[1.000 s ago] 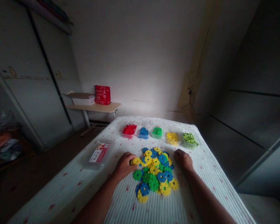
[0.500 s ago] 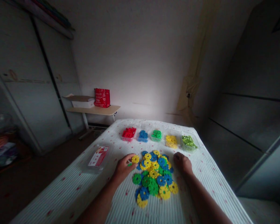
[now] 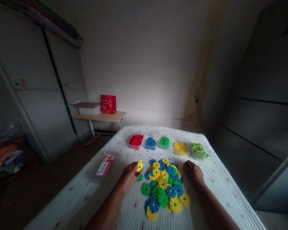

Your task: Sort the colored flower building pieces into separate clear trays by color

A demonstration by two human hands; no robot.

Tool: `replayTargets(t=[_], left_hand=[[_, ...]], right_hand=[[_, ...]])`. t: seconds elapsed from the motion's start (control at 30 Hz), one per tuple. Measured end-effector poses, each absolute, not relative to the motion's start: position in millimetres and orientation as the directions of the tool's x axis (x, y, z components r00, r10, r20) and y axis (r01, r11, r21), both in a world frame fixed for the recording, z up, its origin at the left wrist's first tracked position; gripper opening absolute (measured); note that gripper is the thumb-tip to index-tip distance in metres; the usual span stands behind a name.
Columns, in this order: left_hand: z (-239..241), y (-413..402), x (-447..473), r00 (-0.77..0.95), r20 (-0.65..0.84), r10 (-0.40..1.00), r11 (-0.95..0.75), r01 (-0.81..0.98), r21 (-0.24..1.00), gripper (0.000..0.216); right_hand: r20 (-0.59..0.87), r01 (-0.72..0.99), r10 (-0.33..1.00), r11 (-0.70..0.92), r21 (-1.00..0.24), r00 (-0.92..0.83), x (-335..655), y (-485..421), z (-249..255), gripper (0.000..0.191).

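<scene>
A heap of flat yellow, blue and green toothed discs [image 3: 164,185] lies on the white cloth-covered table [image 3: 213,169]. My left hand [image 3: 129,175] is at the heap's left edge, its fingers pinched on one yellow disc [image 3: 140,165] lifted a little off the cloth. A green disc [image 3: 139,178] lies just below it. My right hand [image 3: 193,172] rests on the cloth at the heap's right edge with its fingers curled down; nothing shows in it.
A row of small clear tubs stands beyond the heap: red [image 3: 136,141], blue [image 3: 150,143], green [image 3: 164,142], yellow [image 3: 180,148], light green [image 3: 199,149]. A clear lid with a red label [image 3: 105,165] lies left. A side table [image 3: 100,117] with a red bag stands by the wall.
My left hand has picked a yellow disc off the heap's left edge and raised it. My right hand has stayed put. The camera has shifted slightly.
</scene>
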State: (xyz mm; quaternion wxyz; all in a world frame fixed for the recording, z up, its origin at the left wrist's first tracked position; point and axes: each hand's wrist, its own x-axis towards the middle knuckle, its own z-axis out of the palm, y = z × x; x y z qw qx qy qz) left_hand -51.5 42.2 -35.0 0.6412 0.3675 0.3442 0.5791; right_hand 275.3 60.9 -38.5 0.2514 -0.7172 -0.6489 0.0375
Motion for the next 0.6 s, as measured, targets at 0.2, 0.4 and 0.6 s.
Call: replayTargets(t=[0.2, 0.4, 0.6], left_hand=[[-32.6, 40.7, -46.0, 0.119, 0.044, 0.992, -0.015, -0.23, 0.973, 0.047], [-25.6, 33.2, -27.5, 0.169, 0.289, 0.942, -0.323, 0.235, 0.917, 0.038], [-12.9, 26.5, 0.6, 0.286, 0.43, 0.857, -0.516, 0.472, 0.715, 0.041]], right_hand=[[0.271, 0.892, 0.948, -0.027, -0.451, 0.166, 278.1, 62.0, -41.7, 0.02], [0.342, 0.703, 0.928, 0.146, -0.696, 0.146, 265.1, 55.8, -31.8, 0.021], [0.142, 0.226, 0.985, 0.161, -0.961, -0.098, 202.1, 33.7, -5.2, 0.032]])
